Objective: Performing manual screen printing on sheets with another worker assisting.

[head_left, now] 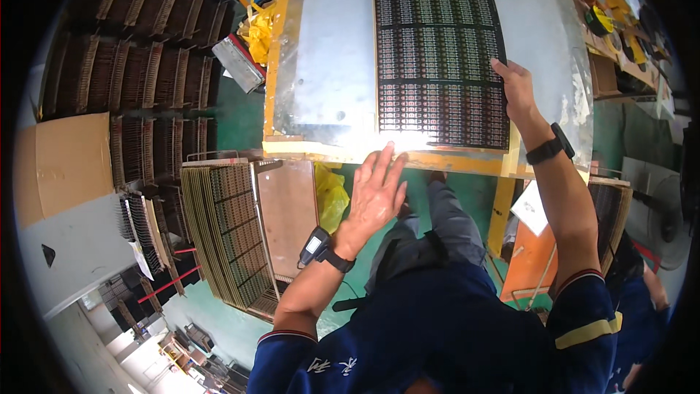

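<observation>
A large dark printed sheet [443, 55], covered in rows of small repeated marks, lies on the pale top of a worktable [332, 51]. My right hand [519, 91] grips the sheet's right edge, thumb on top and the other fingers partly hidden. That edge looks slightly curved. At the table's front edge, just left of the sheet's near corner, is my left hand [377, 190], fingers stretched out and apart with nothing in them. Its fingertips reach the edge; glare there hides whether they touch the sheet.
A rack [226, 237] filled with upright panels stands left below the table, beside a yellow plastic bag [330, 197]. More racks [135, 73] fill the far left. Tape rolls and tools [601, 22] crowd a surface at right. Another person [642, 299] is at lower right, near a fan [660, 208].
</observation>
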The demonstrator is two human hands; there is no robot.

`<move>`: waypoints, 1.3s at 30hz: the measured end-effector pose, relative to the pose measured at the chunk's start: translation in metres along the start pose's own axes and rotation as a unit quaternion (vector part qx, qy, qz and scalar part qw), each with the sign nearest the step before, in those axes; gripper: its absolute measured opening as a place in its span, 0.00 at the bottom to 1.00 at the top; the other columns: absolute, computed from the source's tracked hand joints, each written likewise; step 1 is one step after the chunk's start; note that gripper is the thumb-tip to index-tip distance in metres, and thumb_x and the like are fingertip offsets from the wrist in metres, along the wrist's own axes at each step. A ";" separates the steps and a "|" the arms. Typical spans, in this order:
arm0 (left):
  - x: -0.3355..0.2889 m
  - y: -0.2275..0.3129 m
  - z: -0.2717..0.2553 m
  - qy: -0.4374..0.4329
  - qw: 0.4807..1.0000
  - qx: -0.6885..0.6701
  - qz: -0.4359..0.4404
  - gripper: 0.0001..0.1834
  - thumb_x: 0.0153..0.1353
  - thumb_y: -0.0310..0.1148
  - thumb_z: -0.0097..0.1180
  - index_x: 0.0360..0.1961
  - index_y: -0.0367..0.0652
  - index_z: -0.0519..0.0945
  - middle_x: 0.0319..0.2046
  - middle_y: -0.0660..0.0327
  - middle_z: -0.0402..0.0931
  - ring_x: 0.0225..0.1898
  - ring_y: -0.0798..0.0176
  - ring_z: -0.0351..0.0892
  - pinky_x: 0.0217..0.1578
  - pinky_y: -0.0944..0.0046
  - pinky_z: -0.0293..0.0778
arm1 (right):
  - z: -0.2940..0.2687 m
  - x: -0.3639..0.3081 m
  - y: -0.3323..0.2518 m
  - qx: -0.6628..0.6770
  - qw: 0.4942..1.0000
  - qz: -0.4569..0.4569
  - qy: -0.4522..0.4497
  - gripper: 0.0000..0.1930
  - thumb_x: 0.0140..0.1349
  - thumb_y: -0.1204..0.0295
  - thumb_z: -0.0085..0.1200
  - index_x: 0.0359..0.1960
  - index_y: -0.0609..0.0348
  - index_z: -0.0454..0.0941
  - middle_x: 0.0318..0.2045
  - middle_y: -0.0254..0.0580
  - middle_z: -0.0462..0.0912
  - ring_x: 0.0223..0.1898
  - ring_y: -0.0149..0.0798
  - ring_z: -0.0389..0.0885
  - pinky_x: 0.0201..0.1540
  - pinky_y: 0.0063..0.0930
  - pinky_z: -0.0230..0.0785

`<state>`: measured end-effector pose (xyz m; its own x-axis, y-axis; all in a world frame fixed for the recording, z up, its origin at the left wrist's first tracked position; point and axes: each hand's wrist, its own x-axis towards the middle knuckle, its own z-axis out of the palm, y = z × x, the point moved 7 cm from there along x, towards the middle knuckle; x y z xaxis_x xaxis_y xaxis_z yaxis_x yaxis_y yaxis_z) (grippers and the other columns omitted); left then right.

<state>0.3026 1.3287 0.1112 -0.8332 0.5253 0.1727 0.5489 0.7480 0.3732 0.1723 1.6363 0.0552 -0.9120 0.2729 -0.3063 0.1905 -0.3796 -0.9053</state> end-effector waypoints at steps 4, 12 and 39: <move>0.043 -0.024 -0.006 -0.003 1.000 0.003 -0.004 0.27 0.52 0.29 0.63 0.55 0.39 0.74 0.63 0.51 0.63 0.57 0.44 0.65 0.54 0.49 0.66 | 0.020 0.045 -0.012 -0.010 1.000 0.001 0.001 0.12 0.64 0.70 0.55 0.39 0.72 0.77 0.32 0.41 0.83 0.29 0.29 0.80 0.33 0.23 0.73; 0.056 -0.032 -0.009 -0.022 0.999 0.036 -0.005 0.28 0.53 0.31 0.62 0.57 0.40 0.73 0.63 0.50 0.64 0.57 0.46 0.65 0.51 0.50 0.66 | 0.019 0.058 -0.039 -0.393 0.898 -0.174 0.092 0.20 0.58 0.65 0.62 0.48 0.67 0.77 0.28 0.42 0.84 0.27 0.33 0.81 0.34 0.26 0.74; 0.058 -0.045 -0.019 -0.021 0.999 0.044 0.019 0.30 0.54 0.31 0.61 0.58 0.35 0.70 0.60 0.48 0.68 0.61 0.40 0.62 0.59 0.46 0.60 | 0.030 -0.015 -0.055 -0.691 0.694 -0.050 -0.194 0.52 0.44 0.53 0.67 0.69 0.62 0.54 0.31 0.54 0.84 0.40 0.56 0.82 0.47 0.43 0.72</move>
<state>0.2277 1.3176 0.1219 -0.8092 0.5690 0.1461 0.5852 0.7589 0.2857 0.1651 1.6260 0.1182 -0.9239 -0.1234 -0.3623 0.0416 0.9085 -0.4157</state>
